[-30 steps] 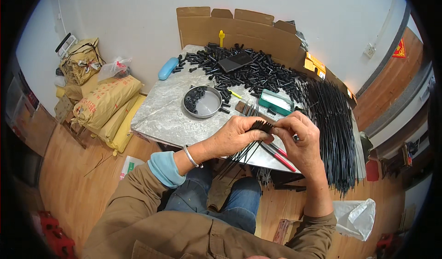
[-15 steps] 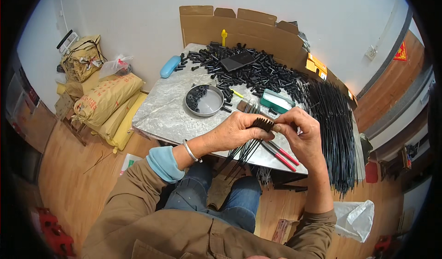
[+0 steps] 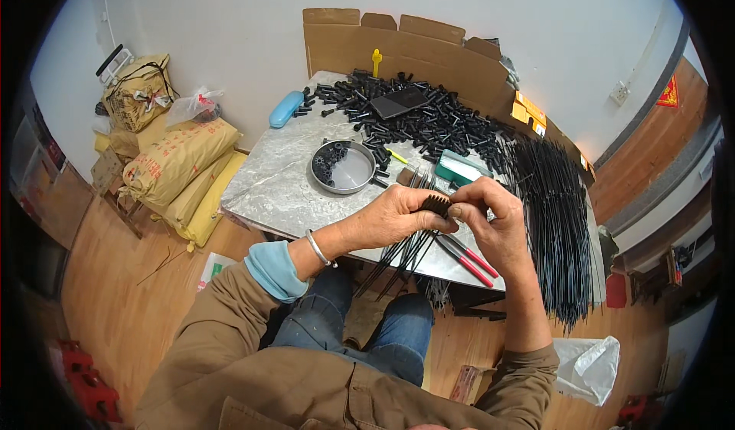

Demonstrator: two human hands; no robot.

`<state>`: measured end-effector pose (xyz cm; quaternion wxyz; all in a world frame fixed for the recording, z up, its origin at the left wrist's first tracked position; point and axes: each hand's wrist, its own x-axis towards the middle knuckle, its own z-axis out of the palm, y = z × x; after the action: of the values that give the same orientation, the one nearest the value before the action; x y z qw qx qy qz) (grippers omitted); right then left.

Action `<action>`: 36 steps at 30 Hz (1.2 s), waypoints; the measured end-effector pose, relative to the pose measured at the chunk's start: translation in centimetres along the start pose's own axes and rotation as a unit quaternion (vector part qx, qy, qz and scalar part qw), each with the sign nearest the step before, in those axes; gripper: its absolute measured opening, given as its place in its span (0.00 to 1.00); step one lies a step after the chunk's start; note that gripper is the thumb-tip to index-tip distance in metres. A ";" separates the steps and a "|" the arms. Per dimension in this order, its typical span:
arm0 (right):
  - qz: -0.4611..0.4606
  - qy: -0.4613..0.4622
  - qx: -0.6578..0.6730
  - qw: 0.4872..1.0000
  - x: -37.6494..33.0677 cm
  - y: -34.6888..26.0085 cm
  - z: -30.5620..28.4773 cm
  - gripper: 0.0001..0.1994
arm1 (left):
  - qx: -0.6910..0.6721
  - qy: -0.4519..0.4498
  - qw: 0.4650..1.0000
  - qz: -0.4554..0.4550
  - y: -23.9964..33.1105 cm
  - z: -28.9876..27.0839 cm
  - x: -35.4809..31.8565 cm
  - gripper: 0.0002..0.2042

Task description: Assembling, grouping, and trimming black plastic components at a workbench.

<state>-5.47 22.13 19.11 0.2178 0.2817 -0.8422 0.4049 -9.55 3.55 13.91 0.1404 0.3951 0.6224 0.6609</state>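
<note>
My left hand [image 3: 394,216] is closed around a fan of thin black rods [image 3: 400,265]. Their dark ends stand in a close, comb-like row between its thumb and fingers, while the long parts slant down toward my knees. At the right end of that row, my right hand [image 3: 494,217] pinches with thumb and forefinger; whatever it grips there is too small and covered to make out. Beneath both hands lie red-handled pliers [image 3: 468,263]. A green and white box [image 3: 459,170] sits just beyond them.
Black bolt-like pieces [image 3: 452,116] are heaped at the back, with a dark phone-like slab [image 3: 400,102] on top. Small black rings fill part of a round metal pan [image 3: 344,190]. Many long black rods [image 3: 551,223] overhang the table's right side. Bent cardboard [image 3: 417,45] walls the rear.
My right hand has shifted slightly left, and its fingers have come closer to the rod ends. The left hand keeps its hold. The whole view has moved a little.
</note>
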 end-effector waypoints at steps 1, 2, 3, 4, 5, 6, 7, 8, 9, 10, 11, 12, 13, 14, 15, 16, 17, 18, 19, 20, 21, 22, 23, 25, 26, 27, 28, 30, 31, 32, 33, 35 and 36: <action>0.035 0.003 0.031 0.999 -0.1 0.1 0.3 0.05 | 0.005 -0.004 1.000 0.001 0.0 0.0 0.0 0.10; 0.015 0.000 0.017 1.000 0.0 0.4 0.2 0.05 | 0.010 -0.008 1.000 0.001 0.0 -0.1 0.0 0.10; 0.016 0.000 0.016 1.000 0.2 0.5 -0.1 0.05 | 0.009 -0.008 1.000 0.001 -0.1 -0.1 0.0 0.10; -0.024 -0.024 -0.026 0.999 0.6 0.5 -0.6 0.05 | -0.007 -0.019 1.000 0.006 -0.4 -0.2 0.1 0.11; -0.064 -0.049 -0.068 0.994 0.9 0.3 -0.9 0.06 | -0.023 -0.031 0.999 0.011 -0.5 -0.3 0.2 0.11; -0.075 -0.058 -0.070 0.993 1.3 0.1 -1.1 0.07 | -0.023 -0.030 0.999 0.011 -0.4 -0.5 0.3 0.11; -0.075 -0.058 -0.070 0.993 1.4 0.2 -1.0 0.07 | 0.010 -0.033 0.999 0.012 -0.3 -0.6 0.3 0.11; -0.077 -0.060 -0.070 0.993 1.5 0.4 -0.9 0.07 | 0.042 -0.037 0.998 0.013 -0.2 -0.8 0.3 0.11; -0.079 -0.061 -0.071 0.992 1.5 0.6 -0.7 0.07 | 0.042 -0.036 0.998 0.014 -0.2 -0.8 0.4 0.11; -0.079 -0.062 -0.072 0.992 1.4 0.7 -0.5 0.07 | 0.047 -0.040 0.998 0.017 -0.1 -0.8 0.4 0.10; -0.078 -0.052 -0.066 0.993 1.4 0.8 -0.3 0.10 | 0.053 -0.044 0.997 0.020 -0.1 -0.8 0.4 0.10; -0.077 -0.042 -0.058 0.994 1.4 0.9 0.0 0.12 | 0.053 -0.043 0.997 0.019 -0.1 -0.9 0.4 0.10; -0.077 -0.043 -0.058 0.994 1.5 0.7 -0.1 0.12 | 0.063 -0.045 0.997 0.023 -0.1 -1.0 0.5 0.10; -0.098 -0.041 -0.091 0.990 1.7 0.4 -0.2 0.12 | 0.072 -0.047 0.996 0.026 -0.1 -1.1 0.5 0.11; -0.120 -0.040 -0.123 0.984 1.9 0.3 -0.3 0.12 | 0.072 -0.046 0.996 0.025 -0.3 -1.1 0.5 0.11; -0.120 -0.041 -0.122 0.984 2.0 0.4 -0.3 0.12 | 0.076 -0.048 0.995 0.035 -0.7 -1.3 0.6 0.11; -0.141 -0.035 -0.148 0.978 2.1 0.5 -0.3 0.13 | 0.079 -0.050 0.995 0.045 -1.0 -1.4 0.5 0.11; -0.160 -0.028 -0.176 0.971 2.1 0.7 -0.3 0.14 | 0.078 -0.051 0.995 0.045 -0.9 -1.4 0.6 0.11; -0.160 -0.028 -0.178 0.971 2.1 0.9 -0.2 0.14 | 0.078 -0.055 0.995 0.033 -0.7 -1.4 0.7 0.10; -0.169 -0.023 -0.179 0.969 2.2 1.1 0.0 0.14 | 0.078 -0.060 0.995 0.021 -0.6 -1.3 0.8 0.10; -0.180 -0.019 -0.179 0.967 2.2 1.3 0.2 0.15 | 0.078 -0.059 0.995 0.021 -0.6 -1.4 0.8 0.10; -0.180 -0.020 -0.179 0.967 2.2 1.2 0.3 0.15 | 0.075 -0.062 0.995 0.022 -0.7 -1.3 0.9 0.10; -0.171 -0.016 -0.177 0.969 2.1 1.2 0.3 0.15 | 0.073 -0.065 0.995 0.023 -0.7 -1.3 0.9 0.09; -0.163 -0.015 -0.175 0.971 2.3 0.8 0.7 0.15 | 0.087 -0.054 0.994 0.025 -0.9 -1.3 0.8 0.09; -0.167 0.007 -0.160 0.973 2.5 0.1 1.3 0.15 | 0.101 -0.045 0.994 0.027 -1.1 -1.2 0.7 0.09; -0.169 0.028 -0.144 0.974 2.7 -0.3 1.7 0.15 | 0.099 -0.044 0.994 0.027 -1.8 -0.8 0.6 0.09; -0.194 0.019 -0.167 0.967 2.8 0.1 2.1 0.13 | 0.077 -0.021 0.996 0.026 -2.7 -0.3 0.4 0.08; -0.197 0.018 -0.185 0.963 2.6 0.7 2.6 0.12 | 0.094 -0.026 0.993 -0.063 -3.3 -0.1 -0.3 0.14; -0.203 0.019 -0.203 0.958 2.6 0.7 2.8 0.10 | 0.089 -0.023 0.994 -0.062 -4.2 0.0 -0.8 0.14; -0.192 0.017 -0.201 0.960 2.6 0.6 2.8 0.08 | 0.231 0.005 0.972 0.031 -6.0 0.3 -1.5 0.20; -0.194 0.009 -0.199 0.961 2.7 0.6 2.8 0.08 | 0.368 0.035 0.922 0.119 -7.7 0.3 -2.2 0.27; -0.157 0.016 -0.182 0.970 2.9 0.6 2.8 0.07 | 0.436 -0.007 0.895 0.095 -9.9 -0.3 -3.5 0.35; -0.145 0.015 -0.161 0.976 3.1 0.4 3.0 0.07 | 0.466 -0.054 0.877 0.107 -10.3 -0.6 -3.8 0.37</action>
<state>-8.51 19.02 19.01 0.3293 0.3561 -0.8431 0.2322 -10.65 2.50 2.98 -0.0979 0.5140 0.8038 0.2830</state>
